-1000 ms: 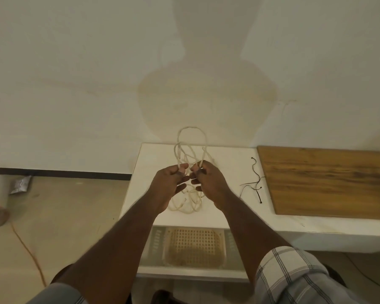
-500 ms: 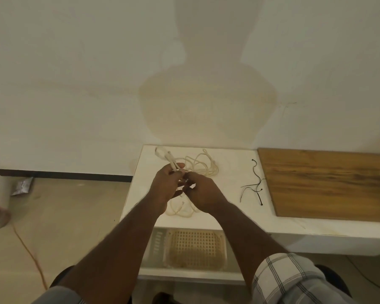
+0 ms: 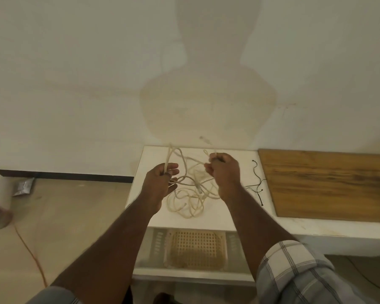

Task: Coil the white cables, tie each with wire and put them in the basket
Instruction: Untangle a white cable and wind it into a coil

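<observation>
1. My left hand (image 3: 160, 183) grips a strand of the white cable (image 3: 191, 194), fingers curled round it above the counter (image 3: 140, 194).
2. My right hand (image 3: 223, 172) is clenched on another stretch of that cable.
3. Half a second ago both hands met over the tangle; they have since drawn apart, pulling loops open between them. I judge this as untangling before coiling; no finished coil yet.
4. The rest of the cable lies loose on the counter between my forearms.
5. Black tie wires (image 3: 256, 185) lie on the counter right of the cable, untouched.
6. The basket (image 3: 195, 249) sits below the counter's near edge; no cable shows in it.
</observation>
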